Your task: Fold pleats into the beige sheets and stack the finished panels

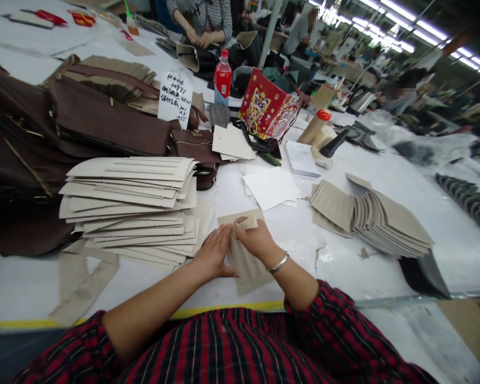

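Observation:
A beige rectangular piece (246, 269) lies on the white table in front of me. My left hand (216, 252) rests flat along its left edge, thumb apart from the fingers. Over the upper part of the piece, my right hand (256, 237) is closed on a small cream-coloured pad (248, 221). A bracelet circles my right wrist. Left of my hands stands a tall, uneven stack of cream panels (132, 202). To the right, beige pieces (384, 218) lie fanned out in an overlapping row.
Brown leather bags (108, 117) fill the left side. Beyond my hands are white sheets (270, 186), a notepad (302, 158), a red patterned box (268, 104) and a drink bottle (223, 80). A person in a checked shirt works across the table. The table's yellow-taped edge (196, 310) runs near me.

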### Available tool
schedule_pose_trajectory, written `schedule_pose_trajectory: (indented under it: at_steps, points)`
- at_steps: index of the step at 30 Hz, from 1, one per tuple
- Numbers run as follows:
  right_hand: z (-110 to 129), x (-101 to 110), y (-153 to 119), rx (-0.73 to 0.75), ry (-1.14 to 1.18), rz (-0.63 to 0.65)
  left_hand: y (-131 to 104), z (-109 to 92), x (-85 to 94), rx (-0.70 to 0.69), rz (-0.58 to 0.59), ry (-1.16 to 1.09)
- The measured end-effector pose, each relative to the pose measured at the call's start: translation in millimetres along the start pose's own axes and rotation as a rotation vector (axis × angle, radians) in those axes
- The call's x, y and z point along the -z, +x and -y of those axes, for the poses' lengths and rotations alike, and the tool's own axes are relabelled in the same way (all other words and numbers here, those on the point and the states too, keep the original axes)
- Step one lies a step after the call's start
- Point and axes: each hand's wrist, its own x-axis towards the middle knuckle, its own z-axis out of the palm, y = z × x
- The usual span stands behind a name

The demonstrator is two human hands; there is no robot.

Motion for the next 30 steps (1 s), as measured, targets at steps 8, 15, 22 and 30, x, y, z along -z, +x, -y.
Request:
schedule_pose_trajectory:
  at_steps: [8,15,22,30]
  points:
    - [6,14,-49,-0.05,0.025,0.196,2,3,6.3,0.011,0.038,-0.117]
    - [21,-17,-27,-0.047,-0.012,-0.06,8,10,-4.1,0.016,-0.146,-0.137]
    - [-52,26,-133,-0.491,0.15,0.026,-7,-4,-7.0,-0.061,-0.059,0.279]
    - [-87,40,-84,-0.466,-0.009,0.067,-18,22,-53.2,-0.356,-0.38,0.469]
